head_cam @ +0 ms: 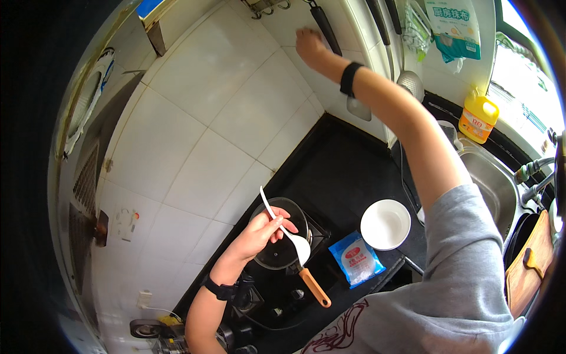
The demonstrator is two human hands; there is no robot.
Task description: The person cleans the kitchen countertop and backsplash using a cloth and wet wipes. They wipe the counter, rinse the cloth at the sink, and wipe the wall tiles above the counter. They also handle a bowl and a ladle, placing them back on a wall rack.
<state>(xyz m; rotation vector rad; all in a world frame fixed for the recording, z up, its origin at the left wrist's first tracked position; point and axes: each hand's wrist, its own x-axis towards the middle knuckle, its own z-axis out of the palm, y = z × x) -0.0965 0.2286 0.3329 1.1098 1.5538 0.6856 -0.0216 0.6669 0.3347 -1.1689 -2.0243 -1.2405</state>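
A white ladle (299, 246) is held by its handle in my left hand (267, 228), bowl end down and to the right. Below that hand sits a lidded pan (279, 255) on the gas stove, its orange handle (315, 287) pointing toward my body. My right hand (310, 48) is raised to the tiled corner wall, close to a black-handled utensil (326, 27) hanging from a hook; it is blurred, and whether it touches or holds anything cannot be told. On the black counter lie a blue and white packet (357, 259) and an empty white bowl (385, 225).
A steel sink (493, 190) lies to the right, with a yellow detergent bottle (479, 116) behind it. A wooden cutting board (528, 265) stands at the right edge. A slotted spoon (411, 84) hangs beyond my right arm. A range hood (86, 177) is at the left.
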